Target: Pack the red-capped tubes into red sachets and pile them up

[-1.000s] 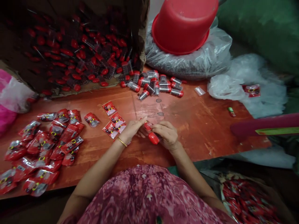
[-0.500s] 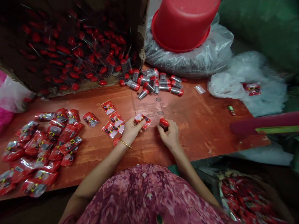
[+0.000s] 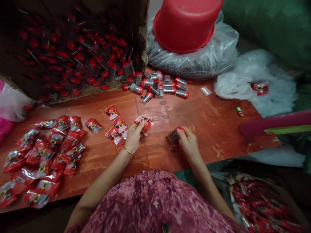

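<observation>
L hand [image 3: 133,136] pinches a red packet [image 3: 145,122] by its edge, just over the surface [image 3: 213,129]. R hand [image 3: 190,143] grips a tube [image 3: 174,135] w/ red cap, tipped low near the surface. Grip is only fingertips, so the tube could slip & roll off, or the packet drop

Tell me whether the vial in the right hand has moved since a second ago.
Yes. The vial has shifted right, from left of the round table mark to its right.
</observation>
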The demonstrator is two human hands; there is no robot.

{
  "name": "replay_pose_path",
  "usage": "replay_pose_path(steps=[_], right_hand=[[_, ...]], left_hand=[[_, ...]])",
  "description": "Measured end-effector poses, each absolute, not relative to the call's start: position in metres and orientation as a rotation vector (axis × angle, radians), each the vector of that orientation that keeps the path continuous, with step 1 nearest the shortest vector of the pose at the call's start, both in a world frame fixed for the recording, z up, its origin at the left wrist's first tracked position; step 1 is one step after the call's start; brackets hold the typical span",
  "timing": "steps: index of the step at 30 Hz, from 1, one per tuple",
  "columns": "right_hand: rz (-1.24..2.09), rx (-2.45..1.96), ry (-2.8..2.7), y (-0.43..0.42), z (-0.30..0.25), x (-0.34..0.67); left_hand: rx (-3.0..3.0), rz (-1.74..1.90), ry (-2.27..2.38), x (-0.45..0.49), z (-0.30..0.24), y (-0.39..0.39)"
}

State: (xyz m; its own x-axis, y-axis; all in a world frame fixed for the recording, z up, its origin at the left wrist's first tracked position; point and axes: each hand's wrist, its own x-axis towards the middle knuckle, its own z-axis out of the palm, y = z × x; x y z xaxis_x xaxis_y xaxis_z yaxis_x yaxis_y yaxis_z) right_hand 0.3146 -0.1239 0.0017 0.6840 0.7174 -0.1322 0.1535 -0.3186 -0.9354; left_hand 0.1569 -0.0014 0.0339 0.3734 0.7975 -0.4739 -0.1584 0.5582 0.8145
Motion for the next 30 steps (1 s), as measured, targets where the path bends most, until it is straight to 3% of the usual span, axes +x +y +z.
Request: replay_pose_path(steps=[7, 19, 30], right_hand=[[0.921, -1.482, -0.459, -0.108, 0.029, 0.286], [0.602, -1.495, -0.664, -0.113, 0.028, 0.263], [0.623, -1.517, -0.625, -0.109, 0.022, 0.258]], left_hand=[[0.636, 0.641, 1.065, 0.158, 0.036, -0.004], [0.586, 0.608, 1.060, 0.167, 0.034, -0.012], [0.630, 0.608, 1.132, 0.168, 0.037, -0.016]])
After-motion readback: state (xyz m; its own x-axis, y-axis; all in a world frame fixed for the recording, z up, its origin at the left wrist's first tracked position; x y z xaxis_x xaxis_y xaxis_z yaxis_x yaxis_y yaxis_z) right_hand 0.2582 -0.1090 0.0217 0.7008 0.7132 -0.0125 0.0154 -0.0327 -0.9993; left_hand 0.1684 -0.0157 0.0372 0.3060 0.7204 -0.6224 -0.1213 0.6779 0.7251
